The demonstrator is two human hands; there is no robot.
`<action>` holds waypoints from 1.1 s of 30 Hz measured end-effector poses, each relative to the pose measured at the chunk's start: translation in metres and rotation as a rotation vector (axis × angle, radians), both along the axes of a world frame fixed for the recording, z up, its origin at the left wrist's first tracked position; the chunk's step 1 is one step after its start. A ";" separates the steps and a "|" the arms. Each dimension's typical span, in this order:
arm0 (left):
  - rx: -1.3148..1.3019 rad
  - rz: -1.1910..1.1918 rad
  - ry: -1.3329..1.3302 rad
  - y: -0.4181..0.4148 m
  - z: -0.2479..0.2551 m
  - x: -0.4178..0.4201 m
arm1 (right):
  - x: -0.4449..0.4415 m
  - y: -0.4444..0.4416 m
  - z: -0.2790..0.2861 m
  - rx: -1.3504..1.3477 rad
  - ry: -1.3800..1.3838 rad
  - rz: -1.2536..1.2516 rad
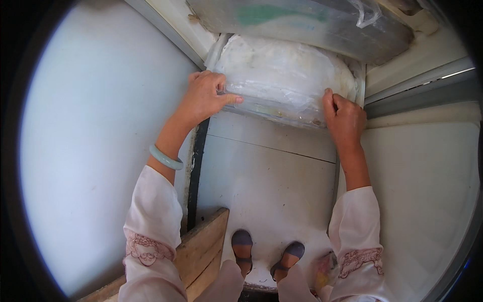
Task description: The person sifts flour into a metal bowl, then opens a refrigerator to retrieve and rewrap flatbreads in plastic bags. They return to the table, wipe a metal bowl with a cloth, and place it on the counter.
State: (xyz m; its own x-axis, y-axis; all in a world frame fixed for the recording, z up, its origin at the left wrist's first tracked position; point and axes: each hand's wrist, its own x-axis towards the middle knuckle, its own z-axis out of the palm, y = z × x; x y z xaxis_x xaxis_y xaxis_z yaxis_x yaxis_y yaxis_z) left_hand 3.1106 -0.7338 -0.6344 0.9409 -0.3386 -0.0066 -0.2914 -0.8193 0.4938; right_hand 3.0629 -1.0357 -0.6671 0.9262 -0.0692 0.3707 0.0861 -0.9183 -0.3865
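A wide bundle wrapped in clear plastic film (279, 75), with something whitish inside, lies before me between two walls. My left hand (207, 92) pinches the film at the bundle's near left corner, its thumb lying along the edge. At the near right side, my right hand (344, 113) has its fingers curled closed on the film. The plastic is wrinkled between my hands, and its near edge hangs over the pale floor. What exactly is under the film cannot be told.
A grey plastic-covered panel (309, 26) stands behind the bundle. Pale panels flank me left (102, 151) and right (422, 181). Wooden boards (203, 256) lean at the lower left. My feet in dark shoes stand on the floor (268, 181), near a small colourful plastic bag (323, 270).
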 end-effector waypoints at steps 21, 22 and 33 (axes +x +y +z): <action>0.005 -0.027 -0.002 0.000 0.003 0.005 | 0.006 -0.001 -0.004 -0.044 -0.110 -0.009; 0.025 -0.032 0.021 0.001 0.005 0.006 | 0.004 0.001 -0.003 -0.041 -0.093 -0.005; 0.012 -0.026 0.015 0.005 -0.011 0.003 | 0.002 0.003 -0.009 -0.087 -0.108 0.023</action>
